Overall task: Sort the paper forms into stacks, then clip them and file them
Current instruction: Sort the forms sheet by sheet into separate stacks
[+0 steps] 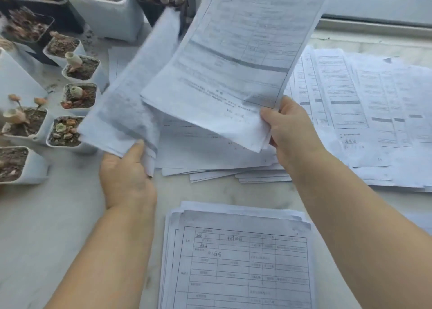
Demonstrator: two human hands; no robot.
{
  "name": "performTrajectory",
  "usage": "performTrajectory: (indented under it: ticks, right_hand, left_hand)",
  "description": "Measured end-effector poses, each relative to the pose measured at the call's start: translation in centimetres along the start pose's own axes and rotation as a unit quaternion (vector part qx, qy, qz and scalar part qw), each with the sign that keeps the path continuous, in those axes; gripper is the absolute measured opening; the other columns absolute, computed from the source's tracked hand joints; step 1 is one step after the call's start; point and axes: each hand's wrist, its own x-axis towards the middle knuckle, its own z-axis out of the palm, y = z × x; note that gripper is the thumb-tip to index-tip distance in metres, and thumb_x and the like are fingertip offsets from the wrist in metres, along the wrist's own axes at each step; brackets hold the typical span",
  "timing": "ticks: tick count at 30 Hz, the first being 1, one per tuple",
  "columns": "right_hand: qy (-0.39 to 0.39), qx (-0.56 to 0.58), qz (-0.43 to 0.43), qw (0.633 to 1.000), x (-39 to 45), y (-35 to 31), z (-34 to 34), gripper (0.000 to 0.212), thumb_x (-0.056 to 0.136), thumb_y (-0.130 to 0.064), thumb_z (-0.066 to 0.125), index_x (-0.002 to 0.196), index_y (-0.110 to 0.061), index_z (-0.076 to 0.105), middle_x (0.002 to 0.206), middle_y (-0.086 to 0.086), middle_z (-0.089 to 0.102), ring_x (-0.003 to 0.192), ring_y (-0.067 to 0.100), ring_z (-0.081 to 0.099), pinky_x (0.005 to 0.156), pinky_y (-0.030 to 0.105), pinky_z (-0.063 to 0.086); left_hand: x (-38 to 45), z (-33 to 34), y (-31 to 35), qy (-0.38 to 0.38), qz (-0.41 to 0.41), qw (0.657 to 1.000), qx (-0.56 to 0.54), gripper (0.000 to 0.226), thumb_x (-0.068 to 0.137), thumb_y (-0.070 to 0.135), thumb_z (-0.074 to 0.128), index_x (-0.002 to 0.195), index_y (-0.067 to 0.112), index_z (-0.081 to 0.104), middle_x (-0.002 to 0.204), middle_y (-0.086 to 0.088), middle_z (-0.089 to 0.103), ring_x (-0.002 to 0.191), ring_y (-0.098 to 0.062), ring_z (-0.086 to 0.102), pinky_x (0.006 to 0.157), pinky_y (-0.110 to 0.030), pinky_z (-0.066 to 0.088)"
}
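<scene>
My left hand [127, 175] grips the near edge of a blurred bundle of paper forms [138, 86], raised and tilted over the table. My right hand [289, 131] pinches the near corner of another bundle of printed forms [233, 58], lifted above the table. Under both bundles lies a loose fanned stack of forms [210, 154]. A neater stack of table-printed forms [238, 262] lies close to me between my forearms. More forms [364, 112] are spread over the right side of the table.
Several small square pots with succulents [77, 96] crowd the left edge of the pale marble surface [46, 227]. Larger planters [105, 7] stand at the back left. A window sill and frame [374, 25] run along the back right.
</scene>
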Motion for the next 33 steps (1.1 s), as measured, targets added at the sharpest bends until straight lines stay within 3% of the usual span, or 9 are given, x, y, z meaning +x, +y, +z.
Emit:
performTrajectory:
  ticks: [4, 7, 9, 12, 18, 22, 25, 31, 33]
  right_hand:
    - [-0.014, -0.104, -0.014, 0.994, -0.4, 0.4, -2.6, 0.028, 0.089, -0.006, 0.049, 0.09, -0.026, 0.069, 0.102, 0.003, 0.074, 0.09, 0.017, 0.068, 0.077, 0.037, 0.056]
    - [-0.051, -0.197, 0.012, 0.979, -0.2, 0.3, -3.3, 0.024, 0.087, -0.007, 0.048, 0.097, -0.018, 0.067, 0.106, 0.011, 0.071, 0.074, 0.018, 0.057, 0.059, 0.03, 0.042]
    - [-0.073, -0.228, 0.025, 0.971, 0.3, 0.0, -2.6, 0.023, 0.088, -0.008, 0.049, 0.098, -0.018, 0.067, 0.105, 0.012, 0.072, 0.082, 0.025, 0.066, 0.064, 0.037, 0.054]
    - [-0.117, -0.214, 0.046, 0.969, 0.7, -0.8, -0.7, 0.027, 0.09, -0.005, 0.05, 0.094, -0.024, 0.068, 0.102, 0.007, 0.073, 0.096, 0.028, 0.07, 0.08, 0.046, 0.06]
    - [-0.189, -0.126, 0.129, 0.965, 1.1, -1.7, -1.0, 0.007, 0.092, -0.011, 0.063, 0.097, -0.007, 0.064, 0.096, 0.012, 0.069, 0.07, 0.022, 0.066, 0.051, 0.024, 0.054]
    - [-0.205, -0.198, 0.104, 0.953, 1.4, -2.2, -1.7, 0.009, 0.088, -0.014, 0.07, 0.083, -0.01, 0.064, 0.074, 0.005, 0.071, 0.06, 0.016, 0.067, 0.056, 0.024, 0.056]
    - [-0.176, -0.274, 0.045, 0.945, 2.0, -2.3, -0.7, 0.035, 0.085, -0.032, 0.073, 0.062, -0.015, 0.052, 0.053, -0.001, 0.06, 0.052, 0.016, 0.057, 0.062, 0.027, 0.054]
    - [-0.145, -0.292, 0.02, 0.945, 1.9, -2.2, 0.3, 0.037, 0.085, -0.043, 0.07, 0.066, -0.017, 0.052, 0.048, -0.002, 0.054, 0.05, 0.017, 0.048, 0.054, 0.021, 0.044]
    - [-0.133, -0.293, 0.024, 0.947, 1.9, -1.9, 0.3, 0.04, 0.085, -0.045, 0.07, 0.064, -0.018, 0.049, 0.045, -0.003, 0.052, 0.047, 0.017, 0.046, 0.054, 0.019, 0.042]
  left_hand:
    - [-0.4, -0.4, -0.1, 0.04, -0.057, 0.993, -0.099, 0.031, 0.085, 0.001, 0.061, 0.116, 0.005, 0.064, 0.11, -0.005, 0.071, 0.107, -0.024, 0.066, 0.097, -0.049, 0.049]
    - [-1.7, 0.1, 0.1, 0.005, 0.028, 0.998, -0.051, 0.031, 0.088, -0.002, 0.056, 0.118, 0.006, 0.062, 0.107, 0.005, 0.072, 0.106, -0.014, 0.066, 0.093, -0.032, 0.052]
    - [-2.0, 0.5, 0.3, -0.027, 0.12, 0.991, 0.053, 0.025, 0.088, -0.002, 0.056, 0.112, 0.006, 0.061, 0.095, 0.016, 0.073, 0.096, -0.001, 0.066, 0.083, -0.018, 0.05]
    - [-2.2, 1.3, 0.1, -0.113, 0.226, 0.939, 0.232, 0.015, 0.087, 0.007, 0.059, 0.092, 0.022, 0.06, 0.083, 0.015, 0.066, 0.077, 0.008, 0.06, 0.073, -0.012, 0.046]
    - [-2.1, 2.0, -0.9, -0.27, 0.289, 0.801, 0.449, 0.018, 0.086, 0.026, 0.049, 0.076, 0.04, 0.042, 0.059, 0.011, 0.047, 0.06, -0.006, 0.047, 0.055, -0.023, 0.036]
    - [-1.9, 1.8, -1.0, -0.278, 0.261, 0.822, 0.423, 0.022, 0.086, 0.031, 0.047, 0.099, 0.022, 0.062, 0.08, -0.001, 0.066, 0.08, -0.023, 0.06, 0.072, -0.042, 0.049]
    - [-2.1, 1.9, -0.8, -0.289, 0.286, 0.811, 0.421, 0.025, 0.089, 0.028, 0.051, 0.079, 0.05, 0.052, 0.065, 0.024, 0.055, 0.063, 0.002, 0.049, 0.058, -0.016, 0.037]
    - [-2.3, 1.9, -0.5, -0.289, 0.283, 0.811, 0.423, 0.042, 0.093, 0.023, 0.055, 0.072, 0.058, 0.046, 0.063, 0.035, 0.048, 0.058, 0.01, 0.044, 0.054, -0.009, 0.029]
    - [-2.4, 2.0, -0.5, -0.282, 0.268, 0.819, 0.421, 0.026, 0.091, 0.033, 0.054, 0.073, 0.051, 0.047, 0.064, 0.035, 0.049, 0.06, 0.012, 0.045, 0.055, -0.009, 0.029]
